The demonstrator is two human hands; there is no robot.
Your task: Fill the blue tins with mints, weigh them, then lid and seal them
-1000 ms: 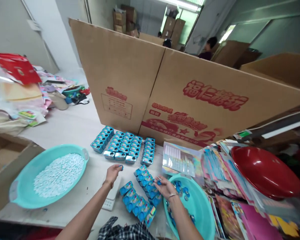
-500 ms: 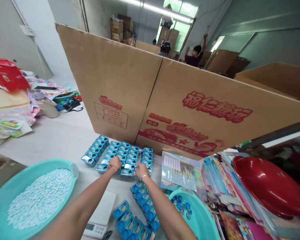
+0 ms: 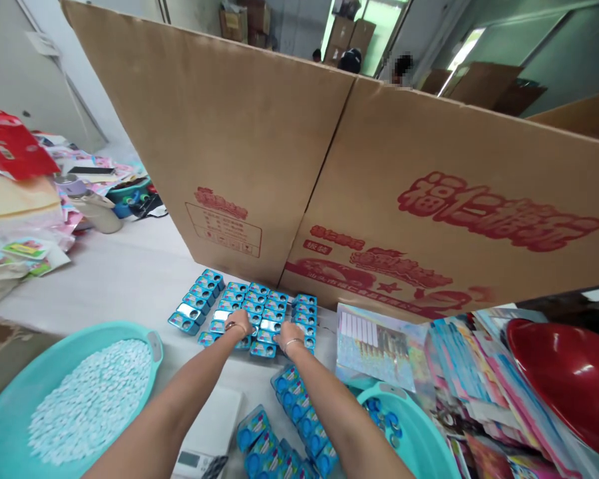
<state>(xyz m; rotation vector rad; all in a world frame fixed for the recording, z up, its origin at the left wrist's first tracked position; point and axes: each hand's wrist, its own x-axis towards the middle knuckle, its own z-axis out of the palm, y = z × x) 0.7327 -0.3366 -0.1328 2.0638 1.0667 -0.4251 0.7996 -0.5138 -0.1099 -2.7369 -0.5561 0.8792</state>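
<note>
Small blue boxes (image 3: 263, 349), each with a dark round hole in its top, stand in columns against the foot of the cardboard. My left hand (image 3: 239, 323) reaches over the middle columns, its fingers curled in against the boxes. On the other side of the near-middle column, my right hand (image 3: 289, 334) has its fingers bent round the boxes' edge. The fingertips of both hands are partly hidden. Nearer me lie more blue boxes (image 3: 299, 402) in rows with round blue faces showing, partly behind my right forearm.
A turquoise basin (image 3: 157, 346) of pale tablets stands left, beside a white scale (image 3: 212, 419). Another turquoise basin (image 3: 424, 426) holds small blue round pieces. A tall cardboard panel (image 3: 229, 133) closes off the back. Right are stacked printed sheets (image 3: 459, 359) and a red bowl (image 3: 569, 379).
The view has tipped down and shifted, so the cardboard fills more of it. Both hands stay at the same columns of boxes, with little visible movement against them.
</note>
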